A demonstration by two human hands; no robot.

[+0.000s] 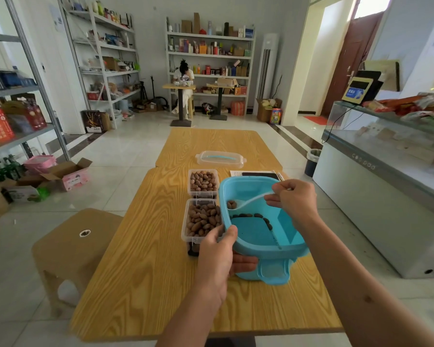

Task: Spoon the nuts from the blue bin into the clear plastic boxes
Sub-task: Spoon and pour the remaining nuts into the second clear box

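Scoop loaded, bin tipped, nearly empty.

My left hand (217,256) grips the blue bin (263,236) at its near-left rim and tilts it, prob. so the last nuts (251,216) gather along the floor edge. Right hand (295,196) pinches the white spoon (246,202) by the handle; bowl carries 2–3 nuts, count unclear. Near clear box (202,220) and far clear box (203,182) sit just left of the bin on the wooden table (148,259), both approx. full.

Bright, even daylight enters from the right doorway (346,53) (overexposed), with wide-angle bending at edges.
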